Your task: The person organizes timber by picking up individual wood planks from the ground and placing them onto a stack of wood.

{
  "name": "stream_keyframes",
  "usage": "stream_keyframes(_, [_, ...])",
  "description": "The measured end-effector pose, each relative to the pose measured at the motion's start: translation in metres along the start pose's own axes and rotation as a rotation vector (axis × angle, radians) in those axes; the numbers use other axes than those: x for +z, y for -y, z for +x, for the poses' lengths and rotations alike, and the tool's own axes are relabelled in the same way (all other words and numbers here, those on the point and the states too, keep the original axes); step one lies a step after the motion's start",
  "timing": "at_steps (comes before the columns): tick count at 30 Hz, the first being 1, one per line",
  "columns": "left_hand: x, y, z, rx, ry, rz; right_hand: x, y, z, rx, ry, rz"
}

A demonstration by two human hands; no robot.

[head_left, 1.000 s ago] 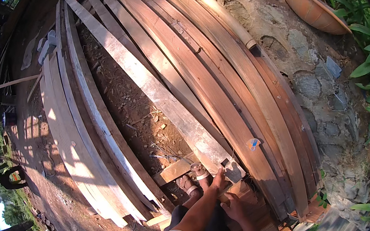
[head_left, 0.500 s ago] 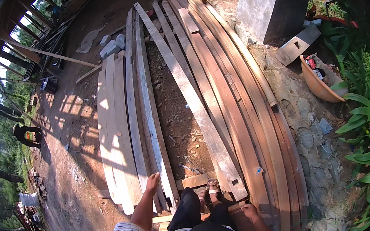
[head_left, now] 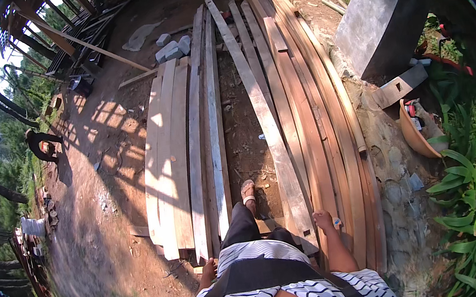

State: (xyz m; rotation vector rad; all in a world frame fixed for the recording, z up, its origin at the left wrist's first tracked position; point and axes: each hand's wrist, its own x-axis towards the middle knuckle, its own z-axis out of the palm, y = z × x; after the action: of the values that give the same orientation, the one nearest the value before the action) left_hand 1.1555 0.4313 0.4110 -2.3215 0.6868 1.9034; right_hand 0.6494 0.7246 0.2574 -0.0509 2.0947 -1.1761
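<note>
The notched beam [head_left: 258, 110] lies along the plank stack's [head_left: 326, 137] left side, its hole already cut; what remains cannot be judged. The right hand [head_left: 323, 219] hangs by the stack's near end, the left hand [head_left: 208, 269] well left of it; finger spread I cannot tell

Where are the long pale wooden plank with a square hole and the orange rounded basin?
Long pale wooden plank [head_left: 267, 127]: head view, upper face.
Orange rounded basin [head_left: 414, 137]: head view, side wall.
</note>
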Motion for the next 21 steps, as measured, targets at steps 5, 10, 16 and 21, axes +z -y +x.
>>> stream_keyframes(5, [-0.039, -0.036, 0.012, -0.035, -0.043, -0.019, 0.128, 0.151, 0.024, -0.219, 0.188, -0.207])
stream_keyframes(10, [-0.028, -0.202, 0.09, 0.075, -0.054, -0.027, 0.192, 0.244, 0.099, -0.207, 0.287, -0.375])
stream_keyframes(16, [-0.03, -0.472, 0.12, 0.447, 0.057, 0.046, 0.233, 0.37, 0.143, -0.247, 0.184, -0.139])
stream_keyframes(21, [0.012, -0.668, 0.126, 0.616, 0.119, -0.208, 0.219, 0.356, 0.193, -0.009, 0.161, -0.094])
